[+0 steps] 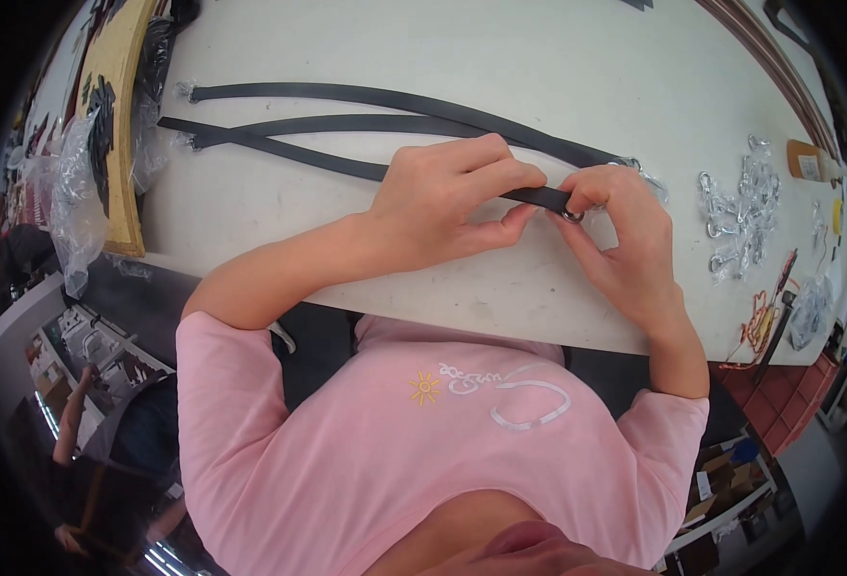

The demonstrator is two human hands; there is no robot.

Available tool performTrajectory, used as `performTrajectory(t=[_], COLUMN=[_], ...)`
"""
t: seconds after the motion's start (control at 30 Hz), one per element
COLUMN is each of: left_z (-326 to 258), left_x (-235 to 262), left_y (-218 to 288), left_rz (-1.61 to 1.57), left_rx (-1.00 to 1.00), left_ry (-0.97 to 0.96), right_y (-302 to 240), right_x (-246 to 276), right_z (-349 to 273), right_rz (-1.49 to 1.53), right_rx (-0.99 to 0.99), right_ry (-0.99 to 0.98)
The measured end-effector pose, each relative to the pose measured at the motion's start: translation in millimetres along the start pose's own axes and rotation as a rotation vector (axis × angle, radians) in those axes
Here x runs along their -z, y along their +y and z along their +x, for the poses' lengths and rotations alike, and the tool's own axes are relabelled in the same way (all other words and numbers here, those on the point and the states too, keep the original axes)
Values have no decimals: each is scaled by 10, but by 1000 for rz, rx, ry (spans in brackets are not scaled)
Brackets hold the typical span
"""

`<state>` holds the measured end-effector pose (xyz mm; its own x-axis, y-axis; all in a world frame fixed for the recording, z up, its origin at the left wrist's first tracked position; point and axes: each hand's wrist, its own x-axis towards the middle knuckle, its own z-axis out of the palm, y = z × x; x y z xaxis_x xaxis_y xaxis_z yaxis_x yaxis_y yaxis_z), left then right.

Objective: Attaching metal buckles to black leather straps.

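Item: black strap, lying on the white counter at frame centre, long axis running from upper left down to the right. Left hand closed, pinching the strap near its right end; right hand closed on a small metal ring at that very end, the two hands touching. Also present: two more straps above, metal clips at right.

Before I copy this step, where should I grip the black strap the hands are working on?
Pinch the black strap just behind its end, across its flat faces, as the left hand does. It lies flat, so the fingers close from above and below, while the right hand meets the metal ring at its tip.
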<state>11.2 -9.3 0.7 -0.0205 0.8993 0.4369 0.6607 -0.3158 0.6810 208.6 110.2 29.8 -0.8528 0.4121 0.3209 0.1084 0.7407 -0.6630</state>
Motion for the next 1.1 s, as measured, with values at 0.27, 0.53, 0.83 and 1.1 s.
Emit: performTrajectory(t=[0.27, 0.53, 0.83, 1.1], left_z=[-11, -5, -15, -20], left_x=[-46, -58, -74, -81], left_y=[23, 52, 49, 38], left_rz=[-24, -61, -19, -14], left_rx=[15, 21, -11, -24], left_ry=[38, 57, 61, 47], right_y=[-47, -47, -51, -63], right_x=[16, 42, 61, 74], right_z=[-3, -14, -26, -25], right_rz=[12, -9, -36, -78], right_rx=[-8, 42, 52, 73], right_ry=[-14, -51, -64, -70])
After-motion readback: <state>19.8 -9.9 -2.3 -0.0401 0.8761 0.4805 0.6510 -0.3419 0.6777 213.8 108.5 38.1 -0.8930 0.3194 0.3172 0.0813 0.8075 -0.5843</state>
